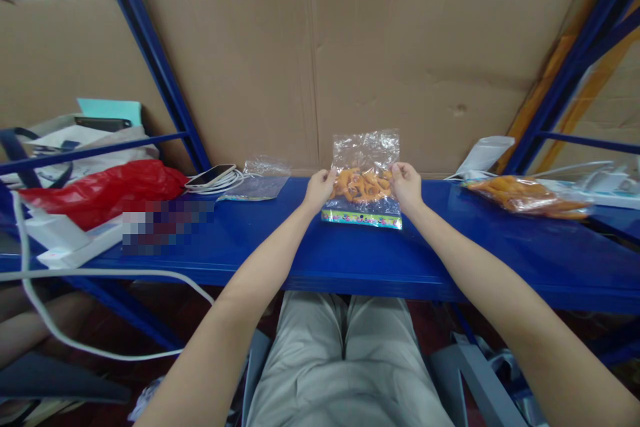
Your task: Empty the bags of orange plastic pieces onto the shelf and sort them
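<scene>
Between my two hands is a clear plastic bag (367,150) with several orange, curled pieces (363,185) inside; what they are I cannot tell. A green and blue patterned strip (361,218) runs along its near edge. My left hand (320,188) pinches the bag's left side and my right hand (407,183) pinches its right side. The bag is over the blue shelf board (360,257), close to the cardboard at the back. Off to the left lies another clear bag (265,180), flat and with nothing orange in it.
A filled bag of orange pieces (530,197) lies at the right. To the left are a phone (213,175) with white cable, a red plastic bag (110,190) and a white power strip (95,243). Cardboard (400,67) stands behind, between blue posts (160,67).
</scene>
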The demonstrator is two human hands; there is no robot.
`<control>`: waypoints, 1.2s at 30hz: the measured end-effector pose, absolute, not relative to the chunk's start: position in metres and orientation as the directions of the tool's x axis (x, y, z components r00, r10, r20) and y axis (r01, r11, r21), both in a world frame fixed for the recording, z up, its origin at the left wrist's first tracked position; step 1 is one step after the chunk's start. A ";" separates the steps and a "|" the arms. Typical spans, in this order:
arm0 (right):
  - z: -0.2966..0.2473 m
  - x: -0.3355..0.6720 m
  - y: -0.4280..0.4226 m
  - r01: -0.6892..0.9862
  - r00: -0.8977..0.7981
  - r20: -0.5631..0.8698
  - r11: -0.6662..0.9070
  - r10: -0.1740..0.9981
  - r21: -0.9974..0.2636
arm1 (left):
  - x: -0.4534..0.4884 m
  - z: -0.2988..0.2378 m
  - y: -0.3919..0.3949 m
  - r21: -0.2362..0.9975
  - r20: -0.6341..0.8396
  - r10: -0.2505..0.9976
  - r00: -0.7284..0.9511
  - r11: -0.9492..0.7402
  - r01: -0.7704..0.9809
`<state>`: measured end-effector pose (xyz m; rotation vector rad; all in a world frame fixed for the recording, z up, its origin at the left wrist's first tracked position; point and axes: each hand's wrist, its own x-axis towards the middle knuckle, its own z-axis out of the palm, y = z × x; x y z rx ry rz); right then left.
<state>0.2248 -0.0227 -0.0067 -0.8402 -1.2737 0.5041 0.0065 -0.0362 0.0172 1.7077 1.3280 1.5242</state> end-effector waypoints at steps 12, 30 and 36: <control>-0.003 0.238 -0.020 0.127 0.385 0.621 0.627 0.683 -0.769 | 0.015 0.016 -0.041 0.928 0.358 0.933 -0.013 -0.355 0.116; 0.010 0.235 -0.032 0.065 0.424 0.540 0.570 0.727 -0.819 | 0.012 0.018 -0.037 0.948 0.316 0.949 -0.013 -0.317 -0.025; 0.015 0.223 -0.044 0.023 0.378 0.416 0.441 0.827 -0.897 | 0.012 0.023 -0.046 0.982 0.186 0.981 0.061 -0.183 -0.052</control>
